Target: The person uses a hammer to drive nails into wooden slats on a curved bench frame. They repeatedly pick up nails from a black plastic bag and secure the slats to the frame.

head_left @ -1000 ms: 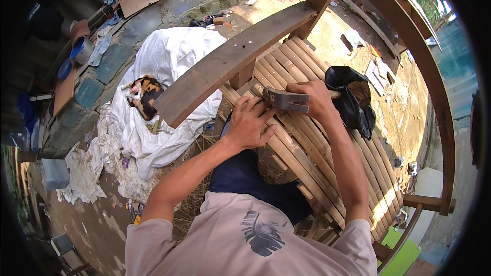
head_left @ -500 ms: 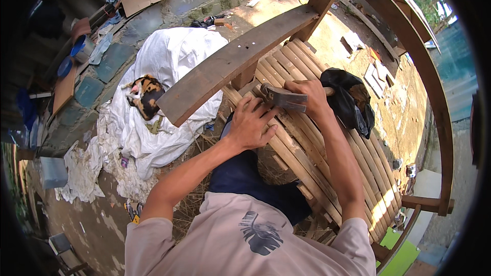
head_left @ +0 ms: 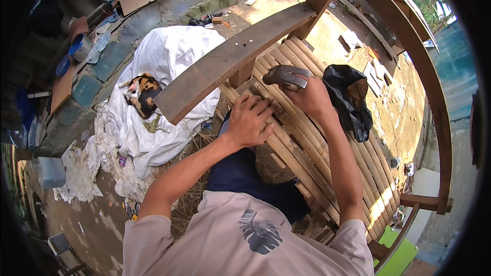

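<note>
My right hand (head_left: 310,97) is closed around a claw hammer (head_left: 284,74), gripping it close below the dark metal head. The head is above the slatted wooden seat (head_left: 371,174), apart from my other hand. My left hand (head_left: 249,121) bends its fingers over the front wooden slat (head_left: 291,151) near the seat's left end. Whether a nail sits under those fingers is hidden. Around the seat stands a wooden frame with a thick, flat armrest (head_left: 225,66) just beyond my left hand.
A black plastic bag (head_left: 341,92) lies on the slats beside my right wrist. A curved wooden rail (head_left: 434,87) rises at the right. To the left, a calico cat (head_left: 144,94) curls on a white sheet (head_left: 176,51). A block wall (head_left: 105,64) with clutter stands behind it.
The hammer head has come up and tilted away from my left hand as my right wrist turned. My left hand stays nearly in place on the slat.
</note>
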Demonstrator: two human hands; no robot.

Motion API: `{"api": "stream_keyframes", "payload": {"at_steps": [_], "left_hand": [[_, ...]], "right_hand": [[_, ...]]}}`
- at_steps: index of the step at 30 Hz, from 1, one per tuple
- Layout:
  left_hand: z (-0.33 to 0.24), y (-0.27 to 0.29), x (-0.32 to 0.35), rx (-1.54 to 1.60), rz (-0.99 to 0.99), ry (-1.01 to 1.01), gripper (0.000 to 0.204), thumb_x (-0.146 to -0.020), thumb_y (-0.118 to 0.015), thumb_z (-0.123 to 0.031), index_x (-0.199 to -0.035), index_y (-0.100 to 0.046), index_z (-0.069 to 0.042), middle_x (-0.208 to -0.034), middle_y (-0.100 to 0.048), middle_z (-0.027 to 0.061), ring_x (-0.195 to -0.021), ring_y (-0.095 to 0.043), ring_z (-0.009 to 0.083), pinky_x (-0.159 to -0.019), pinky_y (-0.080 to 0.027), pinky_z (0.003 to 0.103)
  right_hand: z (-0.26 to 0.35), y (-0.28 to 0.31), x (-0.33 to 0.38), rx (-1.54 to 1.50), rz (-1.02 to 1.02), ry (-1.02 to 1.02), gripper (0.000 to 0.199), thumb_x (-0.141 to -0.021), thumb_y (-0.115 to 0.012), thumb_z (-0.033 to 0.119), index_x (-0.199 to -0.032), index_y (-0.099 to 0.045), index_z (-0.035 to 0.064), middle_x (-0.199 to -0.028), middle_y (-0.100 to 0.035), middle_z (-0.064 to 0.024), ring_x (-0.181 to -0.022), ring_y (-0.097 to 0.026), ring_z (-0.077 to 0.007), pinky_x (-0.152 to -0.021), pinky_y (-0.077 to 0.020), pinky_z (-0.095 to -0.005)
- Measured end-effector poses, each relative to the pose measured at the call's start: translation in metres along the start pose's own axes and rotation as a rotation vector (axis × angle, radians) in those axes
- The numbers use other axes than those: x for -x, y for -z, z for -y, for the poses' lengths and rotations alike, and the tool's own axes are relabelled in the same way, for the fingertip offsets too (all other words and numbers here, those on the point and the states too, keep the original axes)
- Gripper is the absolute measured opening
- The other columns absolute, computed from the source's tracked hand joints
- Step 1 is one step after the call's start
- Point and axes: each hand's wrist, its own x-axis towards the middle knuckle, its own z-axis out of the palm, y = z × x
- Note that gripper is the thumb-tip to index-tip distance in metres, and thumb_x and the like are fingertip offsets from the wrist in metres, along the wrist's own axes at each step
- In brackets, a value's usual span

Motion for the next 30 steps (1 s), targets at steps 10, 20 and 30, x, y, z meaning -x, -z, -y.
{"api": "stream_keyframes", "payload": {"at_steps": [10, 20, 30], "left_hand": [[0.001, 0.002, -0.001, 0.013, -0.002, -0.004, 0.048, -0.084, -0.067, -0.036, -0.125, -0.069, -0.010, -0.135, -0.063, 0.0076, -0.121, -0.053, 0.0293, -0.111, -0.032, 0.050], [0.003, 0.001, 0.000, 0.009, 0.039, -0.008, 0.049, -0.082, -0.068, -0.033, -0.126, -0.068, -0.011, -0.135, -0.063, 0.0083, -0.121, -0.055, 0.0303, -0.111, -0.033, 0.052], [0.002, 0.002, -0.001, -0.008, 0.026, -0.009, 0.047, -0.080, -0.068, -0.030, -0.123, -0.070, -0.011, -0.134, -0.063, 0.0065, -0.121, -0.055, 0.0289, -0.110, -0.036, 0.052]], "right_hand": [[0.028, -0.004, 0.010, -0.171, 0.147, -0.187, 0.037, -0.099, -0.061, 0.026, -0.112, -0.058, -0.0077, -0.094, -0.067, -0.0350, -0.095, -0.065, -0.0521, -0.083, -0.0501, -0.0537], [0.034, -0.027, 0.026, -0.137, 0.061, -0.080, 0.035, -0.097, -0.060, 0.015, -0.116, -0.049, -0.0114, -0.078, -0.065, -0.0316, -0.075, -0.064, -0.0511, -0.069, -0.0497, -0.0574], [0.030, -0.021, 0.016, -0.129, 0.024, -0.044, 0.027, -0.095, -0.061, 0.012, -0.108, -0.050, -0.0097, -0.077, -0.065, -0.0311, -0.074, -0.064, -0.0505, -0.066, -0.0496, -0.0559]]}}
